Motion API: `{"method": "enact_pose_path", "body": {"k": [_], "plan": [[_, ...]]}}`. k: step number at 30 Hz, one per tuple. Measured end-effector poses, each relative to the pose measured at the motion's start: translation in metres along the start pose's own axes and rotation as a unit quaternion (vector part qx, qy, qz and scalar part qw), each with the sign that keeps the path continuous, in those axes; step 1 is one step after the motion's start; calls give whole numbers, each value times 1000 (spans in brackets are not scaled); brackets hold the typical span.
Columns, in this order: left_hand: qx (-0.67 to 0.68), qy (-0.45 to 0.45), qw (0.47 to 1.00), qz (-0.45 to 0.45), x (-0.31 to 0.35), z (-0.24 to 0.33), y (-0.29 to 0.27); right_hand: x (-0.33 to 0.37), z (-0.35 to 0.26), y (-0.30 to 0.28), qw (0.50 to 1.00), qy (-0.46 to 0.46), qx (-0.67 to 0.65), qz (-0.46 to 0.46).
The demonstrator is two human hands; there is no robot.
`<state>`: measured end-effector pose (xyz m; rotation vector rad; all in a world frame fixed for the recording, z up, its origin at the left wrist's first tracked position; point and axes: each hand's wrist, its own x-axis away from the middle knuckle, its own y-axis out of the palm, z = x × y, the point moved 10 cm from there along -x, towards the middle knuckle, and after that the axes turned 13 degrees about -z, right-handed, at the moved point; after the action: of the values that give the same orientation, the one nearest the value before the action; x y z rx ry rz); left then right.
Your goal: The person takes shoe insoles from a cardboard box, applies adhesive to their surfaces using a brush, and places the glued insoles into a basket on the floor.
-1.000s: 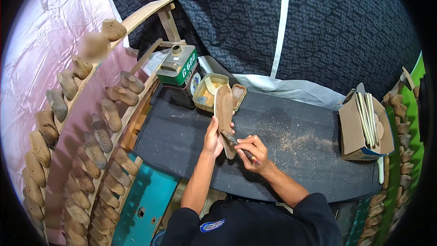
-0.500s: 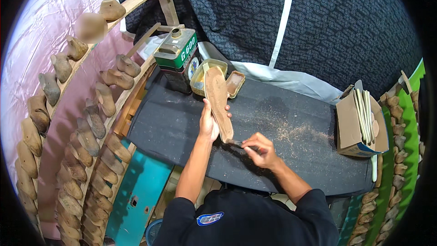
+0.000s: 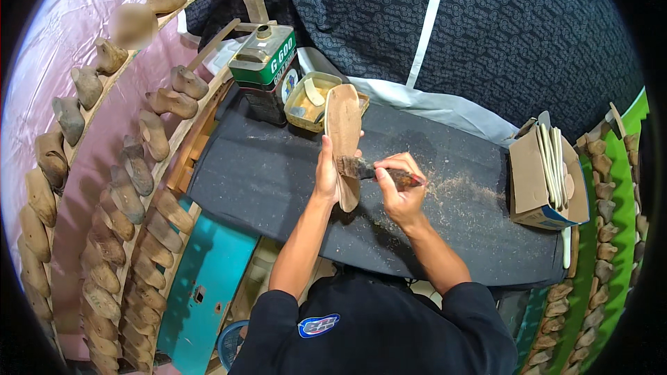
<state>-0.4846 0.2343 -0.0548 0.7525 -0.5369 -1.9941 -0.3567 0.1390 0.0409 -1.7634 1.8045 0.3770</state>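
Note:
My left hand (image 3: 326, 179) is closed around the side of a long, brown shoe sole (image 3: 343, 125), its thumb along the near edge. The sole points away from me above the table, its broad face turned up. In my right hand (image 3: 403, 191) is a flat brush (image 3: 357, 168) with a dark handle. Its bristles press against the middle of the sole, just right of my left thumb. Beyond the sole's far end sits a yellowish plastic container (image 3: 303, 123) holding a pale spatula-like piece (image 3: 314, 92) and some smaller things I cannot make out.
A green and dark metal can (image 3: 261, 73) stands at the table's far left. On the right, a cardboard box (image 3: 528, 184) holds several pale flat pieces. Shavings (image 3: 458, 193) lie across the dark tabletop (image 3: 243, 184). Wooden shoe lasts (image 3: 125, 194) line racks on both sides.
My right hand has moved the brush from the sole's near end up to its middle. The sole has shifted nearer and stands straighter, uncovering more of the yellowish container.

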Motion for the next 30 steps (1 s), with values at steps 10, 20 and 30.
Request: {"method": "enact_pose_path", "body": {"k": [10, 20, 30], "plan": [[146, 42, 988, -12, 1, 20, 10, 36, -14, 7, 994, -79, 37, -65], [99, -4, 995, -9, -11, 9, 27, 5, -10, -24, 999, -36, -6, -33], [119, 40, 992, 20, -12, 28, 27, 32, -26, -9, 995, -90, -15, -39]]}}
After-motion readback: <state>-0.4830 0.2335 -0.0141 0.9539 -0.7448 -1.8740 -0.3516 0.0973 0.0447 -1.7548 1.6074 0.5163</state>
